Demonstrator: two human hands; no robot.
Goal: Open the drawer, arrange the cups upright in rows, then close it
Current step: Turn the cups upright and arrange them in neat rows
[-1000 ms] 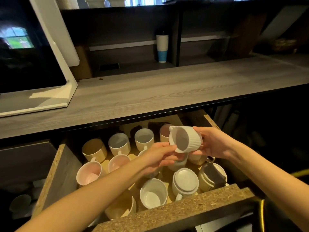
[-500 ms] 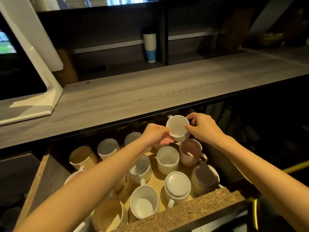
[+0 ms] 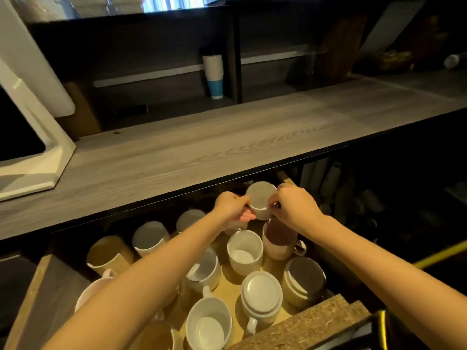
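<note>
The white cup (image 3: pixel 260 198) is being held upright, mouth up, at the far end of the open drawer (image 3: pixel 300 327), just under the front edge of the grey wooden countertop (image 3: pixel 227 147). It is being gripped from both sides: the left hand (image 3: pixel 231 207) is being pressed to its left wall with curled fingers (image 3: pixel 246 217) closed on it, and the right hand (image 3: pixel 294 207) is being closed on its right rim with pinched fingertips (image 3: pixel 273 204). Whether the cup is resting on the drawer floor or being kept just above it cannot be told.

Just nearer than the white cup, a brown-lined mug (image 3: pixel 279 238) is standing upright, partly covered by the right wrist, and beside that, left of it, a ribbed white mug (image 3: pixel 244 251) is standing upright. Nearer still from the white cup, an upturned white cup (image 3: pixel 261 295) and an upturned brown-based cup (image 3: pixel 304 282) are lying base up by the drawer's chipboard front. Left of the white cup, past the left forearm, a tan cup (image 3: pixel 108 253) and a pale cup (image 3: pixel 150 237) are seen tilted. Beyond the white cup, on a shelf behind the countertop, a stack of paper cups (image 3: pixel 213 72) is standing.
</note>
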